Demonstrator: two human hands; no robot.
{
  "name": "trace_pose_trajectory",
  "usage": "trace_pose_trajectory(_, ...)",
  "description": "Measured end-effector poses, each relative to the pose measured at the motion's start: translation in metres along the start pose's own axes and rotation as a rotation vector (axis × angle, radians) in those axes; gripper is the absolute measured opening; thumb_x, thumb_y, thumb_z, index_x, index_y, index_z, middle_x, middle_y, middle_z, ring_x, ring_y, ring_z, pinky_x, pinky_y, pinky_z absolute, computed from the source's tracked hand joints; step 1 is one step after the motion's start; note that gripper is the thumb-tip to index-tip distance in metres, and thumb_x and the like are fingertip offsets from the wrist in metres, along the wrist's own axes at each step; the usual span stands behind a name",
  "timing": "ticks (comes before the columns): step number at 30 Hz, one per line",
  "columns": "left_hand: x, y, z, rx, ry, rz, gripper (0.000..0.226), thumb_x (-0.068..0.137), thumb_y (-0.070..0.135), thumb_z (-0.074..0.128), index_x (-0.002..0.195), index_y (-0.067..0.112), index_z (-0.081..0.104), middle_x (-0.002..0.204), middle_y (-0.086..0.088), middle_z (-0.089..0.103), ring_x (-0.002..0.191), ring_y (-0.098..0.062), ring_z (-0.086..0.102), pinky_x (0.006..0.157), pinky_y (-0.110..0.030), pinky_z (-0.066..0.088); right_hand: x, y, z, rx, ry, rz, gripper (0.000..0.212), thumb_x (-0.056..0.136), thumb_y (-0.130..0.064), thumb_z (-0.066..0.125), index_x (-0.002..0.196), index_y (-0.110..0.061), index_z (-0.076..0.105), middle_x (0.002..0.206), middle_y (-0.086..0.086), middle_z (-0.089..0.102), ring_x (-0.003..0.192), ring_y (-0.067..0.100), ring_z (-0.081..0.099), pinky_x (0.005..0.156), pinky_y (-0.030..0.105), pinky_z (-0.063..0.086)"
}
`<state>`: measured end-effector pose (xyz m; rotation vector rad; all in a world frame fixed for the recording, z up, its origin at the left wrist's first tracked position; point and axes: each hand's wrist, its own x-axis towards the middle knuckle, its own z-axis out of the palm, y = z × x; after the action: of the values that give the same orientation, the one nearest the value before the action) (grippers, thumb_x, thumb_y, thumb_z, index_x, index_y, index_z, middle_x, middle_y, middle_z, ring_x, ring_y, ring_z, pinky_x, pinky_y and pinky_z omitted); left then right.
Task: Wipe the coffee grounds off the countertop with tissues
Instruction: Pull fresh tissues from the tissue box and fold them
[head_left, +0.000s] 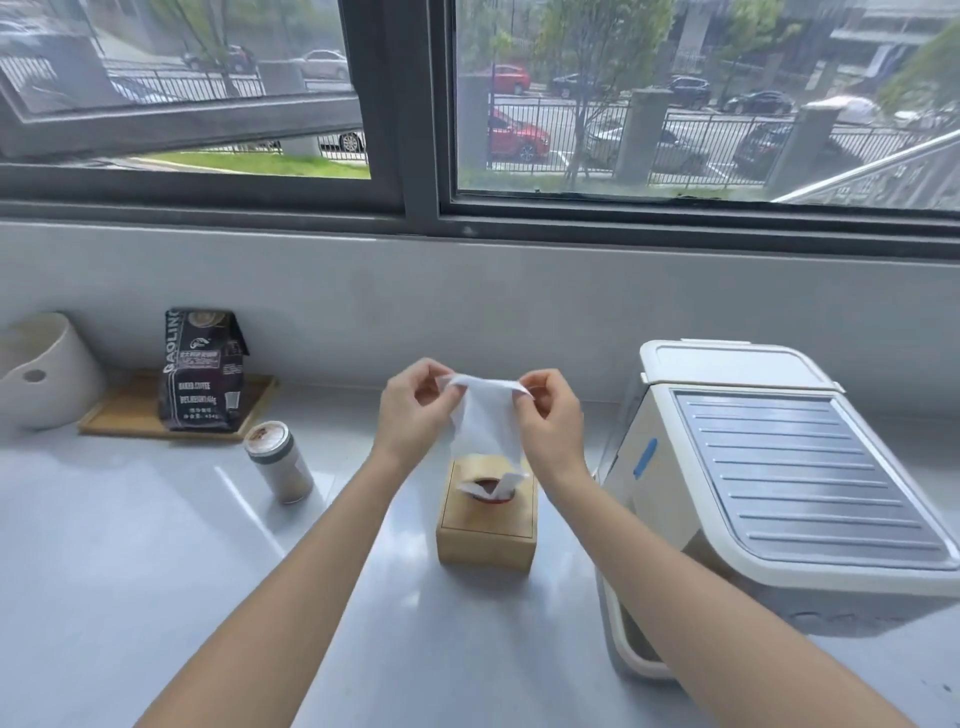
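Note:
A white tissue hangs in the air above a wooden tissue box in the middle of the grey countertop. My left hand pinches its top left corner and my right hand pinches its top right corner, stretching the upper edge between them. Another tissue sticks out of the box's round opening. A few small dark specks lie on the countertop at the far right; I cannot tell if they are coffee grounds.
A large white bin with a grey ribbed lid stands right of the box. A small glass jar stands to the left. Behind it a dark coffee bag sits on a wooden tray, beside a white holder. A window runs along the back.

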<state>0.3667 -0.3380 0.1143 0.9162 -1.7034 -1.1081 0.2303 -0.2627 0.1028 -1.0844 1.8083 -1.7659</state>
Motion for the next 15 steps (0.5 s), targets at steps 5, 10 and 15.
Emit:
trace_pose_trajectory(5,0.003,0.036,-0.016,-0.095,-0.150,-0.125,0.007,0.074,0.025,0.058,0.069,0.020,0.057,0.062,0.010,0.056,0.058,-0.004,0.050,0.055,-0.014,0.039,-0.001,-0.030,-0.009,0.082,-0.060,-0.010,0.012,0.090,-0.012,0.053,0.082,-0.020,0.057,0.071,-0.006,0.058,0.060,0.004,0.050,0.056,0.016,0.040)
trace_pose_trajectory(10,-0.018,0.019,-0.017,-0.037,-0.421,-0.336,0.009,0.072,0.021,0.063,0.076,0.018,0.056,0.067,0.007,0.057,0.064,-0.009,0.057,0.061,-0.019,0.049,-0.024,-0.010,-0.020,0.011,-0.222,0.144,0.010,0.086,-0.008,0.054,0.092,-0.009,0.062,0.079,0.000,0.061,0.068,0.010,0.052,0.064,0.024,0.043)
trace_pose_trajectory(15,-0.065,-0.032,-0.003,0.278,-0.587,-0.397,0.020,0.075,0.000,0.058,0.073,0.019,0.053,0.060,0.002,0.046,0.060,-0.015,0.042,0.058,-0.027,0.034,-0.057,0.035,-0.036,-0.292,-0.539,0.199,0.004,0.074,-0.015,0.066,0.072,-0.017,0.067,0.071,-0.009,0.059,0.071,0.010,0.051,0.064,0.028,0.038)
